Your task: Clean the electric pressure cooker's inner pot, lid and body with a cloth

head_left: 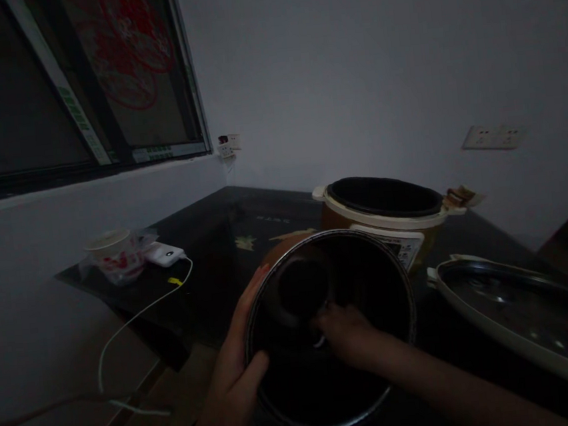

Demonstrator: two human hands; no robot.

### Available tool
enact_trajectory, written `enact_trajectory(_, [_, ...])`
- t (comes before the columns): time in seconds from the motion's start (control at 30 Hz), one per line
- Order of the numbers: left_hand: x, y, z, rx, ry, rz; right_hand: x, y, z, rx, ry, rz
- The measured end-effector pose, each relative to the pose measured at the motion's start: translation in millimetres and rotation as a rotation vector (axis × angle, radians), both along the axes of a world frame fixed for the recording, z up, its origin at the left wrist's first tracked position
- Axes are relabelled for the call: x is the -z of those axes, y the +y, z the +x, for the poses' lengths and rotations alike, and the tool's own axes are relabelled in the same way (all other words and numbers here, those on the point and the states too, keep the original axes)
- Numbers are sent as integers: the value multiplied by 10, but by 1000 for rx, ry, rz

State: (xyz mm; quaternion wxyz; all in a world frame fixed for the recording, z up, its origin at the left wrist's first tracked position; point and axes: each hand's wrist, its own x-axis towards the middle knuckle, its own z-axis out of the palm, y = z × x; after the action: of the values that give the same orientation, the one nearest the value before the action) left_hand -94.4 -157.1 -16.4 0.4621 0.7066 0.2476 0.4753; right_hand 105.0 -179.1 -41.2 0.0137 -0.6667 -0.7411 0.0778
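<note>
A deep inner pot, dark inside with a thin pale rim, is tilted so that its mouth faces me. My left hand grips its left side, thumb over the rim and fingers along the outer wall. Inside the pot is my right hand, closed, with its fingertips near the dark inner surface. A small white bit shows just below those fingers; the dimness hides what they hold. Just behind the pot stands an electric cooker with a cream rim, a dark opening and a control panel.
A round lid with a pale edge lies at the right. On the dark table, at left, are a bagged paper cup and a white device whose cable hangs over the edge. Walls and a window bound the table.
</note>
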Motion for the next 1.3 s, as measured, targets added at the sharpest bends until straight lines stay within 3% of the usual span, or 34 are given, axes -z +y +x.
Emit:
enact_trajectory(0.2, [21,39,-34,34,66,80,-287,71,283,111,-279,222])
enact_trajectory(0.33, [73,75,-46,29,65,79,-470,238,243,74,-304,350])
enact_trajectory(0.43, [102,94,-49,18,57,80,-509,360,126,18,-286,404])
enact_trajectory(0.5, [116,102,-50,11,63,90,-470,410,16,-69,-266,431])
enact_trajectory(0.67, [119,89,-43,-54,76,164,-249,418,-209,-455,-182,501])
enact_trajectory(0.73, [101,67,-33,-65,81,199,-224,405,-200,-503,-187,494])
enact_trajectory(0.83, [63,28,-18,-36,112,221,-335,391,-71,-416,-225,468])
enact_trajectory(1.0, [35,-10,-21,-61,141,194,-552,300,176,41,-248,290])
enact_trajectory(1.17, [27,-9,-18,-73,123,202,-379,137,234,193,-207,177])
enact_trajectory(1.3, [5,-28,11,-81,130,200,-182,34,165,150,-102,21])
